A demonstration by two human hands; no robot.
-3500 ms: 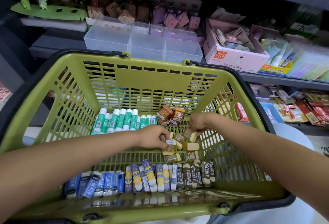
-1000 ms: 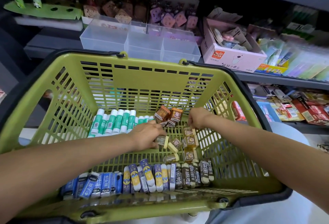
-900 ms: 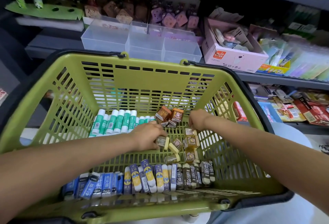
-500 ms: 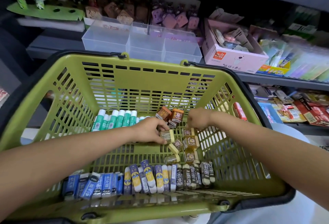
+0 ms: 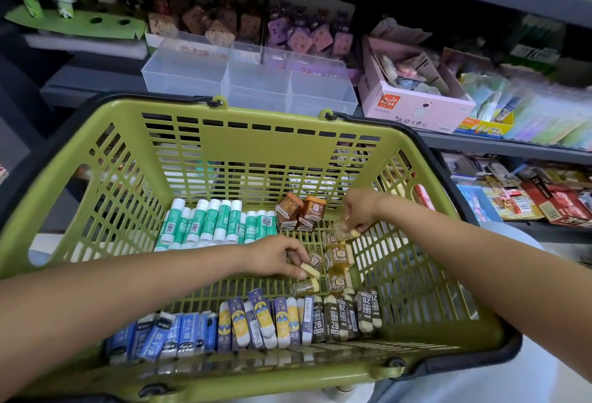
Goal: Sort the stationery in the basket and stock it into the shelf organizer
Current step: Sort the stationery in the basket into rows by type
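Since a moment ago the right hand (image 5: 360, 213) has lifted 1 small bottle (image 5: 344, 229) at 1 o'clock in the basket (image 5: 256, 139); the left hand (image 5: 275, 256) now pinches another at centre. Sorting continues; the organizer (image 5: 250, 82) is unstocked.

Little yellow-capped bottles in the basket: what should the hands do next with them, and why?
Probably set the small bottle that the right hand pinches down beside the standing bottles, because a few already stand together mid-basket. The left hand touches another loose bottle, and one lies on its side. The clear organizer on the shelf holds none yet.
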